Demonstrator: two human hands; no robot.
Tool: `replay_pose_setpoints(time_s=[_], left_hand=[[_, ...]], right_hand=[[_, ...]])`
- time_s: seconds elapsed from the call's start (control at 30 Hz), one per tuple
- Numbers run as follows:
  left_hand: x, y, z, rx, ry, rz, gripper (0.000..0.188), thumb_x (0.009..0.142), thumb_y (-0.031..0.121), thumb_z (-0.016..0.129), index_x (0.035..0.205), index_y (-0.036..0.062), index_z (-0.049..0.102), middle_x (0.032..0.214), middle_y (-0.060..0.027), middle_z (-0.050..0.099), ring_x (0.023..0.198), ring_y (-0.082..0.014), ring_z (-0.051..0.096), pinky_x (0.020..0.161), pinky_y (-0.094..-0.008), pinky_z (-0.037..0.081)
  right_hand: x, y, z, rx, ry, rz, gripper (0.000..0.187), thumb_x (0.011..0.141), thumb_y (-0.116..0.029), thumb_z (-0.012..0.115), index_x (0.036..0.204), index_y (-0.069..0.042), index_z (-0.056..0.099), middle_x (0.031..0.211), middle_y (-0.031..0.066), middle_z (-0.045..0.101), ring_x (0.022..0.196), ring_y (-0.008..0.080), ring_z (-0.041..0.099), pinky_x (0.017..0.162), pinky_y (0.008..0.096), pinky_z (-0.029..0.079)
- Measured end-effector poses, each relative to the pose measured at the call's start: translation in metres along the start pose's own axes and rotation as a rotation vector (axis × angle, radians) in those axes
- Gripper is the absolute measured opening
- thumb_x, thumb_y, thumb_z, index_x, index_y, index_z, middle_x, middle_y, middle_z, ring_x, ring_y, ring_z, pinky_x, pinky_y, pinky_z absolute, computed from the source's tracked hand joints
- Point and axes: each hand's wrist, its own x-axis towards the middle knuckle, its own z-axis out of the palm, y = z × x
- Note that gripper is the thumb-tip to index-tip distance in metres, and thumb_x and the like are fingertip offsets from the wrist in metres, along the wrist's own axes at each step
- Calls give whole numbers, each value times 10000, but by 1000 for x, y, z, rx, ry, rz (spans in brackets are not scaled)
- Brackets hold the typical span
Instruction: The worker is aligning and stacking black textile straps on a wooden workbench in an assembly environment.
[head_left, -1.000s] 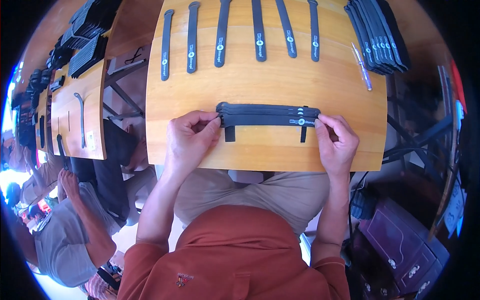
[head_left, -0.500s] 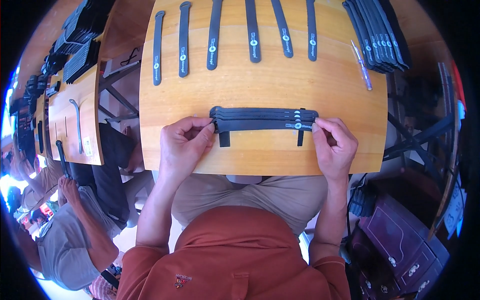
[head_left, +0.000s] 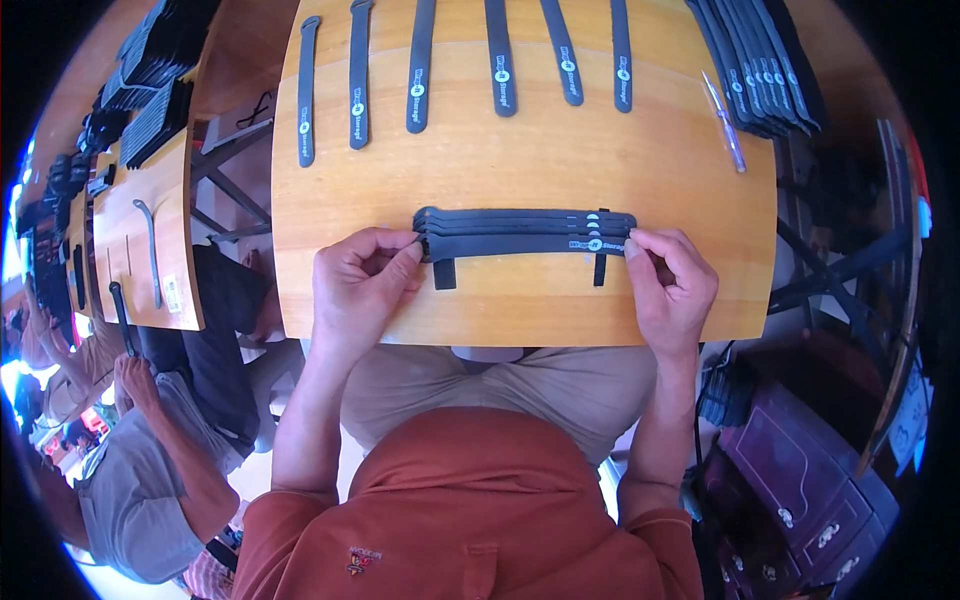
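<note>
Where the worktop [head_left: 520,165] comes nearest, a fanned stack of dark straps [head_left: 510,226] lies crosswise; left grip [head_left: 362,280] and right grip [head_left: 672,288] pinch opposite ends of the front strap [head_left: 500,246], best held level and evenly taut, squared across the black strips [head_left: 445,275] beneath.

On the near table [head_left: 500,165]: six separate straps [head_left: 418,75], one strap stack [head_left: 510,243], one fanned pile [head_left: 750,70], two tabs [head_left: 445,275], one pen [head_left: 726,125]
</note>
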Motion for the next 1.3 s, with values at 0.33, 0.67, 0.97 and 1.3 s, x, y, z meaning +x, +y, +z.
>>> replay_pose_setpoints(time_s=[0.33, 0.67, 0.97, 1.3], left_hand=[[-2, -5, -2, 59, -10, 43, 102, 991, 48, 716, 1032, -45, 727, 768, -31, 705, 667, -48, 629, 626, -197, 528], [-6, -14, -2, 72, -51, 187, 83, 983, 43, 721, 1020, -30, 719, 757, -4, 671, 658, -48, 583, 616, -216, 484], [-12, -17, -3, 92, -102, 334, 79, 961, 34, 739, 1017, -17, 719, 845, -20, 686, 738, -60, 608, 664, -235, 503], [-17, -18, -10, 176, -157, 581, 90, 947, 22, 747, 1027, -20, 745, 945, -64, 717, 775, -98, 648, 704, -243, 523]], right_hand=[[-3, 1, -1, 6, -18, -5, 69, 915, 52, 715, 980, 36, 699, 857, 95, 680, 685, 113, 620, 588, 242, 469], [-9, -14, 7, -109, 1, -56, 115, 873, 56, 741, 924, 8, 650, 917, 112, 685, 712, 208, 674, 627, 309, 543], [-11, -54, 7, -830, -47, -284, 379, 788, -116, 825, 1138, -58, 691, 1184, 90, 666, 1186, 317, 594, 989, 468, 500], [-5, -59, 51, -466, -306, -494, 401, 789, -30, 761, 1188, -39, 726, 1179, 84, 672, 1193, 294, 589, 1027, 436, 487]])
